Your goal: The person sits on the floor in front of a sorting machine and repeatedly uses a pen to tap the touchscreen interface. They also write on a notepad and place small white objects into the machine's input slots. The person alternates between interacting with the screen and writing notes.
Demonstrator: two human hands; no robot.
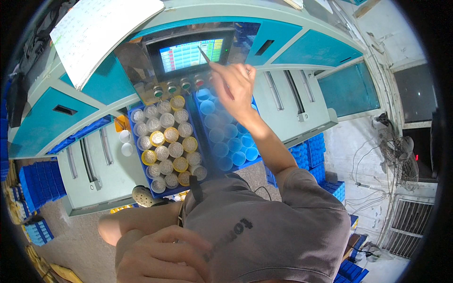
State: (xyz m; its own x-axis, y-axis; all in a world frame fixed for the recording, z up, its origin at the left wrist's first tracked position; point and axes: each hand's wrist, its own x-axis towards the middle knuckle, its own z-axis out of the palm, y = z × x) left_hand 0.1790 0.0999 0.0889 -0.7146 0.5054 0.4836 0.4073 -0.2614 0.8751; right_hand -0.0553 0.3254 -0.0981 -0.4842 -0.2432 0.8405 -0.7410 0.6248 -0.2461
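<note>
My right hand is raised over the machine's panel, its fingers closed round a thin dark pen-like stick. The stick's tip is at the lit screen, which shows a coloured grid; whether it touches cannot be made out. Below the screen sits a row of round push buttons, one of them red. Low in view, my left hand rests by my leg and shirt, its fingers loosely apart and nothing seen in them. Nearest below the right hand is a blue crate of cups, lit bluish.
Left of that crate stands another blue crate of white and yellow cups holding small pale pieces. An open notebook lies on top of the machine. Stacked blue trays stand at left, and a fan at right.
</note>
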